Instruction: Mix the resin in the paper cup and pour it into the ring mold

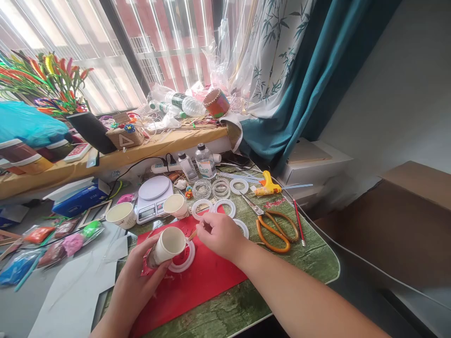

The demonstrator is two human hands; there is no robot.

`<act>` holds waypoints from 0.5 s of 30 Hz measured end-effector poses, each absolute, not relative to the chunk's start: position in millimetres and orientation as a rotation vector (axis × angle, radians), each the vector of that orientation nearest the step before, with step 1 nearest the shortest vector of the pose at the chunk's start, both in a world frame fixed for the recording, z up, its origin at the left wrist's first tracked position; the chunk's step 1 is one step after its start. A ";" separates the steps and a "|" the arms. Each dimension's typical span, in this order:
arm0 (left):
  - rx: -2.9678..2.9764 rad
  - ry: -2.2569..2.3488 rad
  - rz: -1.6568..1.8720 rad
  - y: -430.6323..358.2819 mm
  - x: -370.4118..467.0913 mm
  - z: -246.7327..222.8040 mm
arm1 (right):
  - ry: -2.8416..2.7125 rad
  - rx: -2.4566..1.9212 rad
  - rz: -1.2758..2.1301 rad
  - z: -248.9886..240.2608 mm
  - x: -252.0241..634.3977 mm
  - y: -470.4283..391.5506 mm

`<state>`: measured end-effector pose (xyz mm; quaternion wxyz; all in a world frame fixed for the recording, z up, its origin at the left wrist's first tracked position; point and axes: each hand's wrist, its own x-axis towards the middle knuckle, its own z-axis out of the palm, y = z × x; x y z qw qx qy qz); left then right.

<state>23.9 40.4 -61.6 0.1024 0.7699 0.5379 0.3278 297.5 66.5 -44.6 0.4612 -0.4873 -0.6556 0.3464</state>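
Note:
My left hand (pixel 141 267) is wrapped round a white paper cup (pixel 171 242), tilted with its mouth toward me. My right hand (pixel 216 232) pinches a thin wooden stick (pixel 192 235) just right of the cup. Below the cup, a white ring mold (pixel 190 261) lies on a red sheet (pixel 207 281), partly hidden by the cup. More white rings (pixel 225 207) and clear rings (pixel 202 189) lie behind my right hand. Two further paper cups stand at the back left, one (pixel 175 206) beside the kitchen scale and one (pixel 121 216) farther left.
A digital scale (pixel 154 197) and two bottles (pixel 206 162) stand behind. Orange-handled scissors (pixel 276 230), a yellow glue gun (pixel 268 184) and a red pencil (pixel 299 223) lie right. Bags of colored clay (pixel 73 244) lie left. A cluttered sill (pixel 179 138) runs along the window.

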 end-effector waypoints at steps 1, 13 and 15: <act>2.256 1.603 0.971 40.2 24.6 -60.7 | -1.615 -1.197 0.857 -44.2 297.6 66.4; 2.099 1.717 0.999 40.5 21.4 -57.3 | -1.629 -1.211 0.867 -44.1 297.7 65.3; 2.118 1.715 0.969 42.9 16.5 -58.9 | -1.637 -1.204 0.872 -43.7 297.7 64.8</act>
